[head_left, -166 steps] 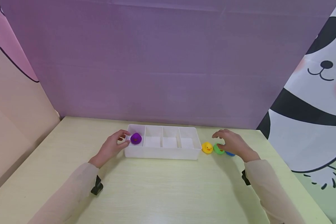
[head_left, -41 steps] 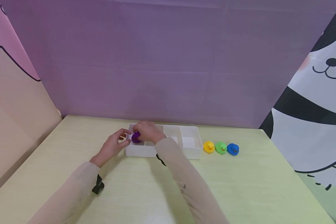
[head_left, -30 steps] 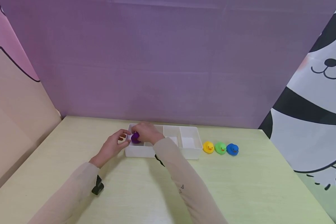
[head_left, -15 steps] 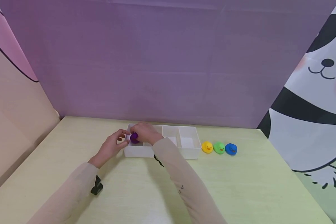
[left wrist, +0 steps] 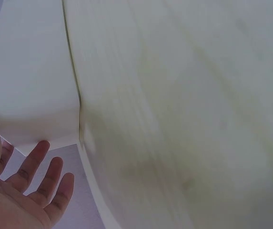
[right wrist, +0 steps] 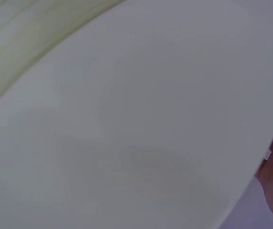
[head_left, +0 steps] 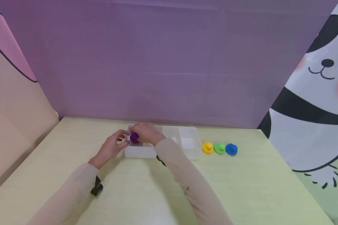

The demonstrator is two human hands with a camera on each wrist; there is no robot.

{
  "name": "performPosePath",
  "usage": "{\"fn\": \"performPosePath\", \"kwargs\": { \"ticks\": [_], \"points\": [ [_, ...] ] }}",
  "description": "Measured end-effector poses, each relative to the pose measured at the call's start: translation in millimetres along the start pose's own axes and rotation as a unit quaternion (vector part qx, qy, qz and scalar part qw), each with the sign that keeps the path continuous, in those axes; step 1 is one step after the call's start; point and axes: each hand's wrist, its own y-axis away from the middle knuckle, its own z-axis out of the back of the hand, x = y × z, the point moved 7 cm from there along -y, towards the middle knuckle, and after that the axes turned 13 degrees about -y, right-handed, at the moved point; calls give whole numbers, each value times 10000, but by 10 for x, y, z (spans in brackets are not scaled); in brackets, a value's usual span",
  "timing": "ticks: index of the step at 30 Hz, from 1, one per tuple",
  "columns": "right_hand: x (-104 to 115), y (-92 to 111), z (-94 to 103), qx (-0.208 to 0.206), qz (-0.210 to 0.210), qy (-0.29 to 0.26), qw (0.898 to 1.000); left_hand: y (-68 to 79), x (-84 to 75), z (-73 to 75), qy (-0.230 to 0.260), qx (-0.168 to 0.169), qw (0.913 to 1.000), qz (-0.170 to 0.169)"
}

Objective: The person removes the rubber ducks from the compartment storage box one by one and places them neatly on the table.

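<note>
A white tray (head_left: pixel 140 152) divided into compartments stands near the back of the table. In its leftmost compartment is a purple rubber duck (head_left: pixel 134 138), pinched by my right hand (head_left: pixel 149 132), which reaches across from the right and covers part of the tray. At the tray's left end, my left hand (head_left: pixel 111 147) has its fingers spread and loosely bent. The left wrist view shows this hand's fingertips (left wrist: pixel 43 145) at the tray's end wall. The tray's outer wall (right wrist: pixel 126 119) fills most of the right wrist view, where the duck is hidden.
To the right of the tray, a yellow duck (head_left: pixel 207 147), a green duck (head_left: pixel 219 148) and a blue duck (head_left: pixel 231 149) sit in a row on the pale table (head_left: pixel 259 181). Behind the table hangs a purple backdrop (head_left: pixel 169 62).
From above the green and blue ducks, my right hand has moved left to the leftmost compartment and taken hold of the purple duck. My left hand stays at the tray's end.
</note>
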Motion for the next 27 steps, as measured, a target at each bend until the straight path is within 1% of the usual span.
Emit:
{"fn": "performPosePath", "kwargs": {
  "ticks": [9,15,20,27],
  "points": [
    [51,26,107,-59,76,251,9996,6,-7,7,12,68,10000,5],
    [98,64,192,-99,277,336,9990,7,0,18,5,49,10000,0],
    [102,110,291,-207,364,229,9989,-3,5,17,32,26,10000,15],
    [53,164,373,-174,249,-55,9995,7,-5,-5,13,65,10000,13]
  ]
}}
